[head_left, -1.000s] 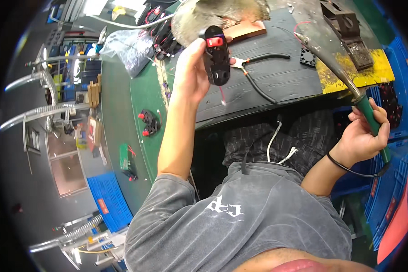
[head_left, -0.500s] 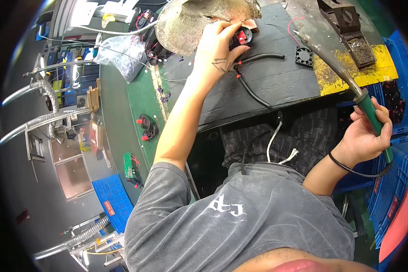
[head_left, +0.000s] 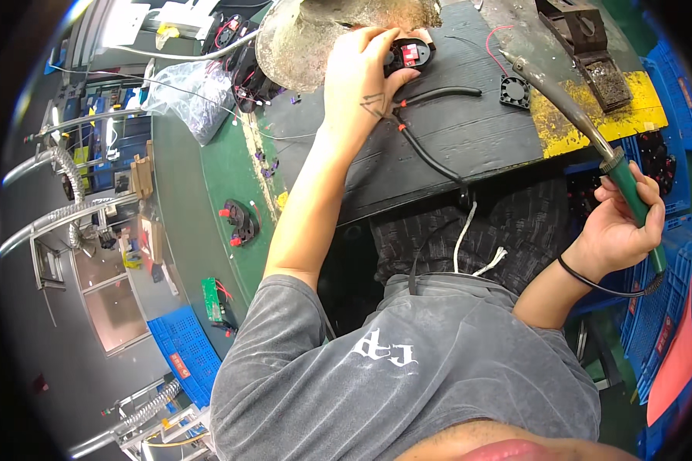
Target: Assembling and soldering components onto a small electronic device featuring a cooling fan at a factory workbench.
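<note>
My left hand point(head_left: 355, 91) is closed round the edge of a small black rounded plastic part with a red piece point(head_left: 412, 54) in it, held above the dark mat. Some of its fingers are hidden behind the part. Below that hand lie pliers with black handles point(head_left: 430, 155), their jaws covered by the hand. In my right hand point(head_left: 617, 230) is a large soldering iron point(head_left: 565, 109), gripped by its green handle. Its long metal shaft slants up and left, tip over the mat's upper right. A small black fan point(head_left: 514, 91) with a red wire lies left of the shaft.
A rough metal dish point(head_left: 292, 54) stands behind my left hand. An iron stand point(head_left: 592, 58) is at upper right, near a worn yellow strip point(head_left: 603, 115). To the left are a clear bag point(head_left: 192, 100) and a black part with red ends point(head_left: 240, 223). Blue crates point(head_left: 661, 300) stand right.
The part in my left hand has tilted slightly, showing more of its face. The view has shifted a little, moving the left-side things leftward. My right hand holds the iron almost as before.
</note>
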A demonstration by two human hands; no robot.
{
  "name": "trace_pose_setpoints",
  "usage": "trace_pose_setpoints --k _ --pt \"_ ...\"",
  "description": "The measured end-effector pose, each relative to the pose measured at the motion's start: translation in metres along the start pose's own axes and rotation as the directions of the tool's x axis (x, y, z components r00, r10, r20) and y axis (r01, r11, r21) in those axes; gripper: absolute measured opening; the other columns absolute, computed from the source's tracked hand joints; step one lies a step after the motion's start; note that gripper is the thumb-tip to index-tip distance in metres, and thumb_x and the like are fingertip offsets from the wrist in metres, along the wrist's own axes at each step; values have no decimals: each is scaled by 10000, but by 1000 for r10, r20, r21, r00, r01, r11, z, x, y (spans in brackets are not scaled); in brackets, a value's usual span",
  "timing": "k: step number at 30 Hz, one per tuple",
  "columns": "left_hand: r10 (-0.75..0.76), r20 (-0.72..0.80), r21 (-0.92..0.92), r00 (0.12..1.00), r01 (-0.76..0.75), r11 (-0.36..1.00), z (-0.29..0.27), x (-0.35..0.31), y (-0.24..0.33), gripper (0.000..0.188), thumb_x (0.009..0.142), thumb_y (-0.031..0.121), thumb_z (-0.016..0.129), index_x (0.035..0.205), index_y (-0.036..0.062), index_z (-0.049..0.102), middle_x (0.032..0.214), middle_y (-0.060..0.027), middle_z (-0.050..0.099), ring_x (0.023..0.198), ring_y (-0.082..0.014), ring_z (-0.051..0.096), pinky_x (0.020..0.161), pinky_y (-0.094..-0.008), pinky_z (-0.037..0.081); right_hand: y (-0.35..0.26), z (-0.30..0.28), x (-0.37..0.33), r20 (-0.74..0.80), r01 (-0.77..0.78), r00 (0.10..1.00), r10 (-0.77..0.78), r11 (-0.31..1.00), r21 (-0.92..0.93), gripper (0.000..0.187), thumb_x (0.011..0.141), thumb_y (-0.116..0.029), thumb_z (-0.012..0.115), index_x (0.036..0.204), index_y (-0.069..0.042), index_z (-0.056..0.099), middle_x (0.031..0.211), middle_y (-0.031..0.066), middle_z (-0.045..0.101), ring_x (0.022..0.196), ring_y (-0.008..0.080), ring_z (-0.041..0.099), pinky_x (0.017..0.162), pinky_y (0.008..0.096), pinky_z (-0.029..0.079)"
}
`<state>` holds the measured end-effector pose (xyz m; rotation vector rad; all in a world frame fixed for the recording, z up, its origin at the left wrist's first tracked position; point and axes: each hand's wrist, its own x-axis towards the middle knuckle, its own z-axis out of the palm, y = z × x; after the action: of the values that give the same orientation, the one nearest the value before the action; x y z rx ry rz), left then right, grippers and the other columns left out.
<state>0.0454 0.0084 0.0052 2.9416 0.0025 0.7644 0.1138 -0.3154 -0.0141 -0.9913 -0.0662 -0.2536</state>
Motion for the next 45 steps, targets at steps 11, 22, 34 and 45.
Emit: trace_pose_setpoints --k 11,22,34,45 --pt "-66 21 103 998 64 993 -60 -78 4 351 696 97 709 1029 53 606 1025 -119 562 989 -302 524 869 -381 433 -4 18 -12 36 20 999 -18 999 -30 385 836 -271 401 802 55 603 892 217 632 550 303 625 437 310 497" --pt "-300 -16 -220 954 289 932 -72 -87 2 264 807 38 634 1055 123 675 723 -65 517 666 -205 526 604 -296 439 -9 32 -23 145 11 989 -17 999 37 343 836 -223 405 803 40 623 889 204 648 568 272 629 463 297 497" --pt "-167 -389 -224 906 83 971 1 -37 -13 170 751 54 688 909 117 693 738 -46 505 629 -199 542 559 -307 464 -5 52 -34 125 108 988 -95 989 -103 371 847 -269 406 806 47 595 905 204 624 545 304 619 430 318 508" --pt "-230 -387 -249 893 140 959 11 -47 -20 163 727 72 702 880 120 670 774 -27 501 646 -190 563 528 -298 473 25 90 -46 225 133 970 -93 977 -169 364 871 -279 390 826 11 605 920 194 630 596 280 620 458 318 491"
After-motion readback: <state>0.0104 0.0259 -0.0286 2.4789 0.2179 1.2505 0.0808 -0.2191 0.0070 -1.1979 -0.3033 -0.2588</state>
